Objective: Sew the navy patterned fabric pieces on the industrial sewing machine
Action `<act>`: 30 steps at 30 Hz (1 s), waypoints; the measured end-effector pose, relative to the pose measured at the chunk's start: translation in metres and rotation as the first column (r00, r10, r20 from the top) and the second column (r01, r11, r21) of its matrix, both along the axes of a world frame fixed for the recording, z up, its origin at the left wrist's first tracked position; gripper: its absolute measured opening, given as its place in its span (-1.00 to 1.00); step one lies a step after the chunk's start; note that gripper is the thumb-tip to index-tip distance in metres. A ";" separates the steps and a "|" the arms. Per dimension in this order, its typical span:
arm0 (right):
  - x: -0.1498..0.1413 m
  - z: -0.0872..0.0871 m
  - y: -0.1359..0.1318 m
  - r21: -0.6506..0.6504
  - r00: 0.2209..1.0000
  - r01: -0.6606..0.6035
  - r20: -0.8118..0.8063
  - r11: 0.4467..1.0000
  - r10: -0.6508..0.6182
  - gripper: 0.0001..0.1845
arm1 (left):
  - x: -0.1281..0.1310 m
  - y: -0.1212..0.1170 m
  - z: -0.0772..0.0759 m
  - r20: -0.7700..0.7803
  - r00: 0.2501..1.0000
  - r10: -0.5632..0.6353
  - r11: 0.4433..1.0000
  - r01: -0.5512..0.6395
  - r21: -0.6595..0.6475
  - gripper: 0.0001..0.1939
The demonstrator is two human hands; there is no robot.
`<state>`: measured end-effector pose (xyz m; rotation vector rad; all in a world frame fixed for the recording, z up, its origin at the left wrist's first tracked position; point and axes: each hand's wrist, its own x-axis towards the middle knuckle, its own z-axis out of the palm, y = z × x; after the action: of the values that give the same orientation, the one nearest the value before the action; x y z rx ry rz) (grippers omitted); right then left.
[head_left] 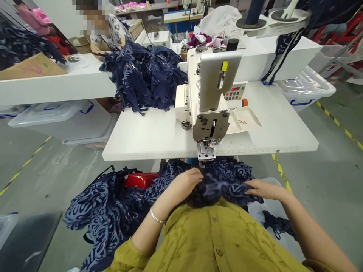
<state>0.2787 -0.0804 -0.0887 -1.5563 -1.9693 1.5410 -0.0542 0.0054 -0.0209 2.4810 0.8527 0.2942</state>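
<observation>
A bundle of navy patterned fabric [221, 185] lies in my lap, below the front edge of the white sewing table [159, 139]. My left hand [187, 183] rests on the fabric's left part, fingers curled down into the cloth. My right hand [262, 189] lies on its right side, fingers pinching the edge of the cloth. The white sewing machine [211, 102] stands on the table right above, its presser foot [205, 151] at the table's front edge.
More navy fabric [102, 211] spills to my left over a red object [140, 180]. A navy pile [147, 75] sits at the table's back left. Another person [104, 30] works behind it. Clear plastic bins [65, 119] [306, 87] stand on either side.
</observation>
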 end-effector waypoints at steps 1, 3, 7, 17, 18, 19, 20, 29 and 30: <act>-0.001 0.013 0.001 -0.017 0.999 -0.037 -0.025 0.999 0.036 -0.75 | 0.000 0.001 -0.004 -0.035 0.997 0.075 0.997 -0.075 0.002 -0.76; -0.014 0.036 0.008 -0.004 0.990 -0.117 -0.078 0.993 0.117 -0.66 | 0.009 0.001 -0.009 -0.016 0.986 0.164 0.987 -0.163 0.004 -0.73; -0.054 0.069 0.034 0.194 0.958 -0.230 -0.125 0.954 0.256 -0.60 | 0.041 -0.009 0.005 0.157 0.987 -0.017 0.965 0.058 -0.256 -0.42; -0.065 0.118 0.058 0.363 0.967 -0.256 0.112 0.896 0.230 -0.83 | 0.035 -0.010 0.047 0.117 0.974 0.193 0.891 -0.124 -0.436 -0.74; -0.066 0.119 0.059 0.347 0.973 -0.231 0.103 0.909 0.208 -0.81 | 0.033 -0.009 0.050 0.136 0.966 0.219 0.888 -0.140 -0.437 -0.73; -0.066 0.119 0.060 0.346 0.981 -0.192 0.082 0.919 0.174 -0.79 | 0.031 -0.007 0.053 0.147 0.957 0.251 0.885 -0.166 -0.435 -0.72; -0.067 0.119 0.061 0.361 0.990 -0.144 0.057 0.921 0.132 -0.77 | 0.029 -0.005 0.055 0.149 0.947 0.284 0.883 -0.197 -0.426 -0.71; -0.085 0.090 0.096 0.580 0.977 0.209 -0.085 0.787 -0.197 -0.73 | 0.011 0.022 0.049 0.114 0.870 0.480 0.876 -0.469 -0.110 -0.72; -0.090 0.087 0.100 0.581 0.963 0.261 -0.106 0.771 -0.246 -0.73 | 0.012 0.024 0.045 0.119 0.852 0.510 0.857 -0.515 0.009 -0.73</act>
<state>0.1890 0.0192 -0.0022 -1.4305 -1.8687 0.7210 -0.0421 0.0297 0.0244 2.2011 1.4669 0.6330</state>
